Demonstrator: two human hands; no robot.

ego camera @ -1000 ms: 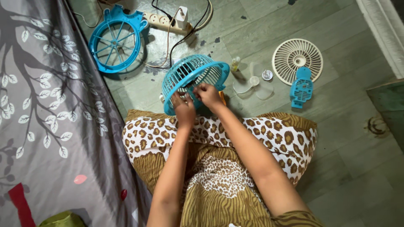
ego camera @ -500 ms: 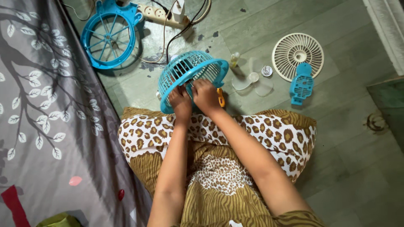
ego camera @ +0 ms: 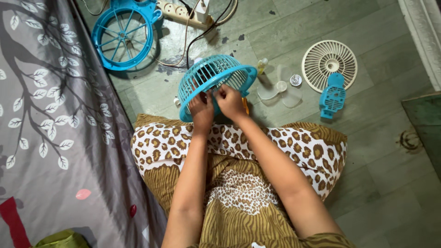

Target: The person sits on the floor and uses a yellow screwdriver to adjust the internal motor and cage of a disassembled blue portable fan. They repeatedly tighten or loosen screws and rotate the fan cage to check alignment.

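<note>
Together, the left hand (ego camera: 202, 109) and right hand (ego camera: 229, 101) close their fingers on the blue fan grille (ego camera: 212, 79).

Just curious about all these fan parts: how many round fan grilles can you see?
3. A blue cage grille is held by both hands, left hand and right hand. A blue ring grille lies upper left on the floor; a white grille lies right. Others may be hidden.
</note>
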